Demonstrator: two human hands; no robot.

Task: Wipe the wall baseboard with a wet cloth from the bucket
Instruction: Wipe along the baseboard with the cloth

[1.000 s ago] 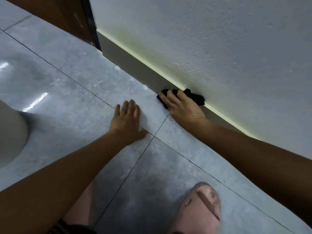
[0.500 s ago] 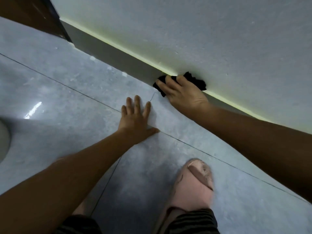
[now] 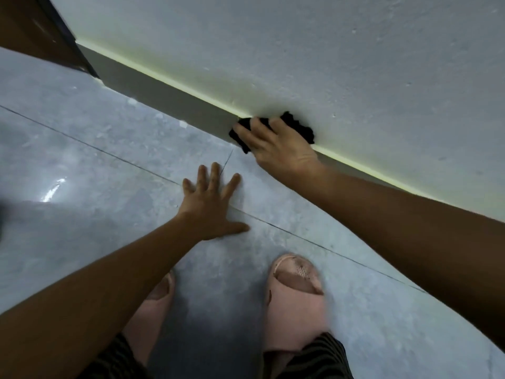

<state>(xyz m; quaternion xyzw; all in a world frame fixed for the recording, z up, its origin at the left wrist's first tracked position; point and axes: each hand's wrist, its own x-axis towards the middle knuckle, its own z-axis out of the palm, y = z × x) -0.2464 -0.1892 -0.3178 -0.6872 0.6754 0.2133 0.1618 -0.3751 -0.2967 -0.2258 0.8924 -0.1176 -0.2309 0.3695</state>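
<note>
A grey baseboard (image 3: 175, 97) runs diagonally along the foot of a white textured wall (image 3: 328, 64), with a pale yellow strip along its top edge. My right hand (image 3: 281, 149) presses a black cloth (image 3: 299, 128) flat against the baseboard; the cloth shows above and to the left of my fingers. My left hand (image 3: 211, 207) lies flat on the grey floor tile (image 3: 95, 187), fingers spread, holding nothing. No bucket is in view.
A dark brown door frame (image 3: 41, 36) stands at the upper left where the baseboard ends. My two feet in pink slippers (image 3: 296, 299) rest on the tile below my hands. Small white flecks lie on the floor near the baseboard.
My right hand has slid the cloth rightwards along the baseboard, away from the door frame. My left hand has spread its fingers wider on the tile. The view has shifted, showing both slippers.
</note>
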